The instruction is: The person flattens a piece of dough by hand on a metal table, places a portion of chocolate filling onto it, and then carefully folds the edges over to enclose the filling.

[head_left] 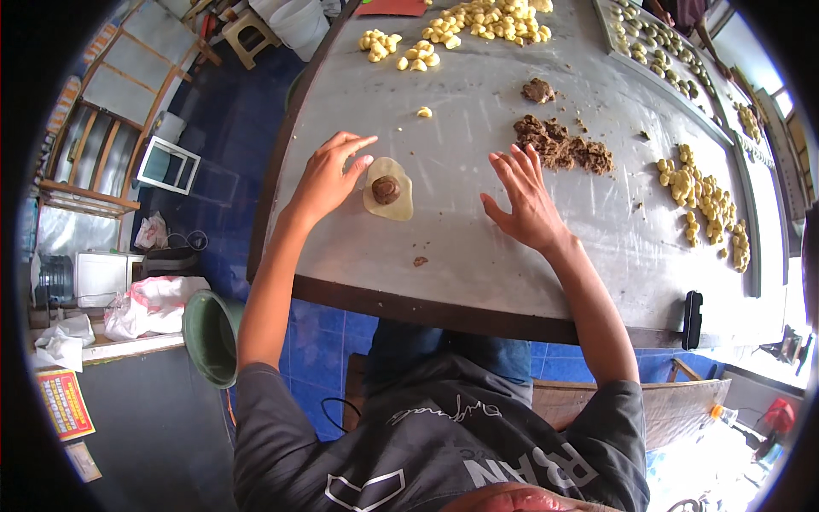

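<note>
A flattened oval of pale dough (pixel 395 210) lies on the metal table, with a round ball of brown filling (pixel 386 189) sitting on it. My left hand (pixel 331 173) hovers at the dough's left edge, its fingers apart and nothing in them. Over to the right, my right hand (pixel 528 203) is spread open and empty, close to the table top. Just beyond its fingertips lies a crumbly heap of brown filling (pixel 563 147). A separate lump of filling (pixel 538 90) rests farther back. One small dough piece (pixel 425 112) lies beyond the flattened dough.
Piles of pale dough pieces (pixel 490 20) cover the far side of the metal table (pixel 444 264), and another pile (pixel 699 194) lies at right. A tray of rounded pieces (pixel 657 51) stands at the far right. A black object (pixel 693 320) sits on the near edge. A green bucket (pixel 213 337) stands at left.
</note>
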`<control>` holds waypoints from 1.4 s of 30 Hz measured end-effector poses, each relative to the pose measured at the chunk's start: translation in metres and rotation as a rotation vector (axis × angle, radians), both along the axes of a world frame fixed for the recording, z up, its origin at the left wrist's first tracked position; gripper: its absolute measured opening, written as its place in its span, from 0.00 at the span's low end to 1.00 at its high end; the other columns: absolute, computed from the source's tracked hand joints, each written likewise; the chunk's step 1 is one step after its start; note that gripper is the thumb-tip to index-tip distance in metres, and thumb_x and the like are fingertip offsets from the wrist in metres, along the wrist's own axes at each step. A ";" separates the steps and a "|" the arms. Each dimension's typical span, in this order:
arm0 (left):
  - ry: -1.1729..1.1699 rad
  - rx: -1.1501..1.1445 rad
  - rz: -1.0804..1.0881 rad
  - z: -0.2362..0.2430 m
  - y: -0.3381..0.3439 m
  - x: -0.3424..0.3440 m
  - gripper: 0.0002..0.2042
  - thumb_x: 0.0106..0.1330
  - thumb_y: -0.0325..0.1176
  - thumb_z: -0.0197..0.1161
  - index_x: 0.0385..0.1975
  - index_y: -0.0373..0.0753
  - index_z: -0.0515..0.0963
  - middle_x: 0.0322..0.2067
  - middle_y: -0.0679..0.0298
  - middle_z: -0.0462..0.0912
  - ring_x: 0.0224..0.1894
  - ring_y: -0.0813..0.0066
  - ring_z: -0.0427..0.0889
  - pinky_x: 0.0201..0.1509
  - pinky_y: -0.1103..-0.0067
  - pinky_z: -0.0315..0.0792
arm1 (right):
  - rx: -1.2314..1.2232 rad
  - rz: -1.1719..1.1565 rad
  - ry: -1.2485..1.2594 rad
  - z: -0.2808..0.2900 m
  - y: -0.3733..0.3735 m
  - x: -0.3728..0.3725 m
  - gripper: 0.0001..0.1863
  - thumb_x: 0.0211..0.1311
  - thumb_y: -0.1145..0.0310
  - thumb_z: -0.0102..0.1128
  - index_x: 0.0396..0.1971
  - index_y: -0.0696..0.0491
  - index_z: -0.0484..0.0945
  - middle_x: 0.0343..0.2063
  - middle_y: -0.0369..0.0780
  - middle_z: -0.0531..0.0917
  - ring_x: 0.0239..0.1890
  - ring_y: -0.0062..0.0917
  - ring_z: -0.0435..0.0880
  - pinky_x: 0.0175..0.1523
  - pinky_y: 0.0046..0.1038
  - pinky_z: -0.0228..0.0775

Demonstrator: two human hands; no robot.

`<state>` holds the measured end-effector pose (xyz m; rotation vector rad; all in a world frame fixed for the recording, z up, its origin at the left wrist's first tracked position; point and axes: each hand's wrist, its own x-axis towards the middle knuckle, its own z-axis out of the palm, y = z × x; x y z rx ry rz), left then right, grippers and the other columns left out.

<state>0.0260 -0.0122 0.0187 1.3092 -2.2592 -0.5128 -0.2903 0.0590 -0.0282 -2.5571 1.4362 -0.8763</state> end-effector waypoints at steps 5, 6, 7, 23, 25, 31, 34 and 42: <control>-0.089 -0.060 -0.082 -0.008 -0.008 -0.006 0.10 0.64 0.30 0.62 0.43 0.39 0.82 0.41 0.59 0.80 0.44 0.60 0.79 0.49 0.70 0.71 | -0.011 0.001 -0.011 0.001 -0.001 -0.003 0.31 0.60 0.65 0.58 0.62 0.57 0.62 0.56 0.47 0.69 0.66 0.46 0.59 0.74 0.48 0.41; -0.083 -0.036 -0.065 -0.008 -0.008 -0.007 0.08 0.63 0.29 0.62 0.40 0.38 0.82 0.40 0.59 0.80 0.43 0.61 0.79 0.48 0.70 0.72 | -0.014 0.000 -0.012 0.001 -0.001 -0.004 0.30 0.60 0.66 0.58 0.61 0.57 0.62 0.56 0.47 0.69 0.66 0.46 0.59 0.73 0.48 0.42; -0.078 -0.009 -0.047 -0.007 -0.007 -0.009 0.06 0.62 0.29 0.62 0.37 0.37 0.82 0.38 0.60 0.81 0.41 0.61 0.80 0.47 0.70 0.72 | -0.013 -0.001 -0.013 0.001 -0.001 -0.004 0.30 0.60 0.66 0.58 0.61 0.57 0.62 0.56 0.47 0.69 0.66 0.46 0.59 0.73 0.48 0.42; 0.047 0.011 -0.046 -0.012 -0.011 -0.012 0.06 0.63 0.29 0.63 0.32 0.33 0.78 0.31 0.60 0.78 0.30 0.68 0.77 0.35 0.73 0.71 | -0.019 0.006 -0.010 0.001 -0.001 -0.003 0.30 0.60 0.67 0.58 0.61 0.57 0.62 0.56 0.47 0.69 0.66 0.46 0.59 0.73 0.46 0.44; -0.067 0.007 -0.062 -0.010 -0.011 -0.009 0.06 0.62 0.29 0.64 0.33 0.33 0.78 0.31 0.59 0.78 0.31 0.68 0.77 0.34 0.73 0.71 | -0.024 0.008 -0.013 0.001 -0.001 -0.004 0.30 0.60 0.67 0.58 0.61 0.57 0.62 0.56 0.47 0.69 0.65 0.46 0.59 0.73 0.46 0.44; -0.082 -0.013 -0.063 -0.010 -0.012 -0.013 0.06 0.64 0.29 0.61 0.32 0.32 0.76 0.28 0.58 0.78 0.30 0.68 0.77 0.37 0.74 0.70 | -0.023 0.010 -0.012 0.000 -0.002 -0.004 0.30 0.59 0.67 0.59 0.61 0.57 0.62 0.56 0.47 0.68 0.65 0.46 0.59 0.73 0.46 0.45; 0.039 0.087 -0.097 -0.008 -0.012 -0.011 0.06 0.65 0.29 0.60 0.31 0.32 0.75 0.28 0.60 0.77 0.30 0.71 0.76 0.39 0.75 0.70 | -0.027 0.006 -0.012 -0.001 -0.002 -0.005 0.30 0.59 0.67 0.59 0.61 0.57 0.62 0.56 0.47 0.68 0.66 0.46 0.59 0.73 0.46 0.45; 0.249 0.392 -0.119 -0.010 -0.013 -0.005 0.05 0.68 0.27 0.59 0.35 0.32 0.75 0.30 0.65 0.80 0.34 0.83 0.77 0.42 0.81 0.73 | -0.004 0.008 -0.016 -0.001 -0.002 -0.004 0.31 0.59 0.67 0.59 0.62 0.57 0.61 0.56 0.48 0.68 0.66 0.46 0.59 0.73 0.46 0.45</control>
